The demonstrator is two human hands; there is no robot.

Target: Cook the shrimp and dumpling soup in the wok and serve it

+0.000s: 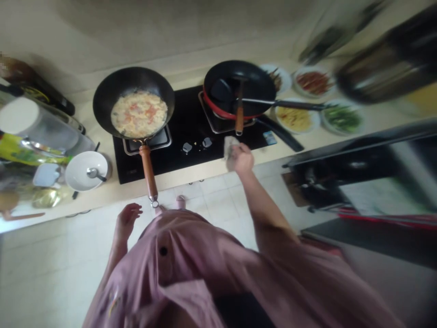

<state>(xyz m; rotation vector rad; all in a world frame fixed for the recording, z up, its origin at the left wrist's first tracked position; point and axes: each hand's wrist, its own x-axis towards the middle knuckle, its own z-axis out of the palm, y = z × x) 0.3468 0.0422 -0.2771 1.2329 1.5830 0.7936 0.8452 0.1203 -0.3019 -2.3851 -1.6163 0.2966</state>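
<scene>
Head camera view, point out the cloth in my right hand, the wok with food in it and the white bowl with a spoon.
Cloth (230, 154): head view, on its middle.
Wok (103, 101): head view, on its inner left wall.
White bowl (76, 169): head view, on its inner left wall.

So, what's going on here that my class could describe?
A person stands at a cooktop. The right hand holds what looks like a crumpled cloth by the front edge; the left hand shows nothing in it. A wok on the left holds pale, reddish-flecked food; a red-sided pan on the right has utensils in it.
</scene>
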